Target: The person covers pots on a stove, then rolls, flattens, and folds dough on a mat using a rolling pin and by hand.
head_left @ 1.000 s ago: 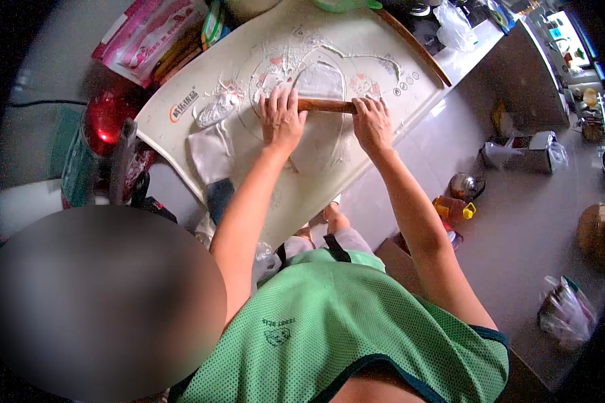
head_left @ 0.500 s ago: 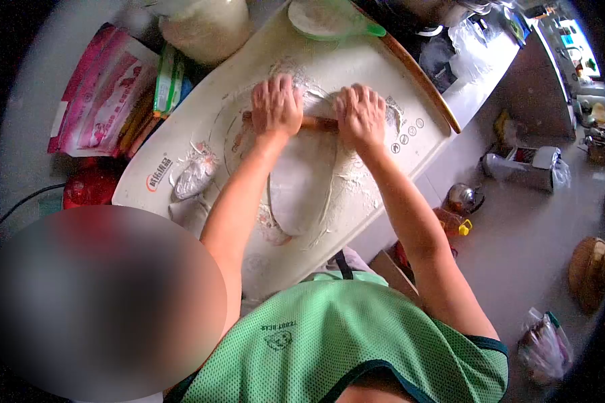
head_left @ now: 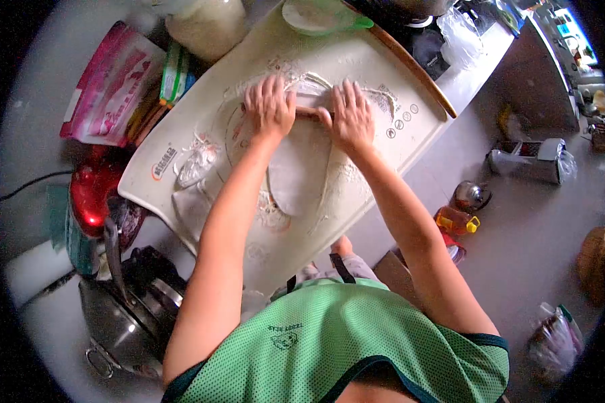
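Rolling pin (head_left: pixel 308 112) is covered by L hand (head_left: pixel 270 111) & R hand (head_left: pixel 352 119), both open, fingers extended; dough sheet (head_left: pixel 298 176) is spread flat on flour-dusted worktop (head_left: pixel 343 57).

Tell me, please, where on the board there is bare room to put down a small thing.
The board looks mostly bare between the green-rimmed bowl and the flour streaks. A second strip runs along the edge beside the pink bag. The middle is crowded: left hand and right hand on the rolling pin, over the dough.
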`<state>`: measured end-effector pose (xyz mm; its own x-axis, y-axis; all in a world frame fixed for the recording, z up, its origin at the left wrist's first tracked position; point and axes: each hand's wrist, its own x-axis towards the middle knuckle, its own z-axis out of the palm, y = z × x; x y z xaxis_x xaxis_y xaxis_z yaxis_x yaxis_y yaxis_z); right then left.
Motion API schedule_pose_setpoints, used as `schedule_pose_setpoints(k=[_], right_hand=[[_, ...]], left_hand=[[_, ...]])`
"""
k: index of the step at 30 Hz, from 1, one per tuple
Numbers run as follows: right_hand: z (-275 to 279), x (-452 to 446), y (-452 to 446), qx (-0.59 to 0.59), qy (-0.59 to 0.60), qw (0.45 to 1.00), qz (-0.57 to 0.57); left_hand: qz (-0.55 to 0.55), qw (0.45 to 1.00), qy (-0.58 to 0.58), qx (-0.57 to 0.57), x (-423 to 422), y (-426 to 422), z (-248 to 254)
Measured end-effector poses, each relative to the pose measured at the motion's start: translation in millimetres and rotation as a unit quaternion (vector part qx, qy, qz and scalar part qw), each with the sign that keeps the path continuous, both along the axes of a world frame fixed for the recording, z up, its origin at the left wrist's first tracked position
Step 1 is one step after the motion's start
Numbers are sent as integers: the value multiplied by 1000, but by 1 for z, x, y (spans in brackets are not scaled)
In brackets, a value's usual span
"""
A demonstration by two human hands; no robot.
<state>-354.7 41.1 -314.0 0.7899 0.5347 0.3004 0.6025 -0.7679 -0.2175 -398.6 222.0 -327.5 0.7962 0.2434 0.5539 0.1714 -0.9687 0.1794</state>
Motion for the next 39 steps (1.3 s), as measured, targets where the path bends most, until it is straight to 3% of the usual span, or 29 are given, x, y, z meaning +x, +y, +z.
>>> schedule_pose_setpoints(k=[2, 8, 10, 12, 14, 16, 18, 25, 29, 32, 34, 38, 39], right_hand=[[6, -34, -17, 18, -12, 999, 45], [15, -38, -43, -29, 58, 994, 83], [21, -22, -45, -22, 14, 997, 68], [23, -13, -46, -26, 45, 997, 65], [9, -8, -37, -37, -52, 998, 6], [-1, 0, -23, -65, -31, 997, -42], [2, 14, -13, -2, -34, 999, -43], [5, 98, 9, -5, -32, 999, -19], [6, 128, 18, -6, 20, 999, -34], [-11, 147, 20, 0, 22, 999, -30], [-2, 138, 19, -26, 44, 998, -23], [-7, 86, -4, 25, -20, 999, 38], [-14, 74, -11, 29, -58, 997, 49]], left_hand=[[-18, 996, 88, -18, -40, -8, 10], [-70, 991, 99, -48, -80, -15, 28], [-82, 990, 115, -31, -70, -15, 16], [-61, 992, 99, -40, -52, -17, 9], [-39, 995, 84, -38, -31, -15, 4], [-35, 992, 117, -43, -4, -6, 2], [-42, 997, 64, -11, 20, 1, -1], [14, 998, 54, 16, 88, 14, 4], [51, 995, 12, 79, 112, 28, -28], [66, 996, 8, 54, 128, 34, -27], [67, 979, 185, -59, 124, 33, -12], [50, 989, 119, -66, 72, 17, -9], [0, 995, 1, -99, 48, 13, -6]])
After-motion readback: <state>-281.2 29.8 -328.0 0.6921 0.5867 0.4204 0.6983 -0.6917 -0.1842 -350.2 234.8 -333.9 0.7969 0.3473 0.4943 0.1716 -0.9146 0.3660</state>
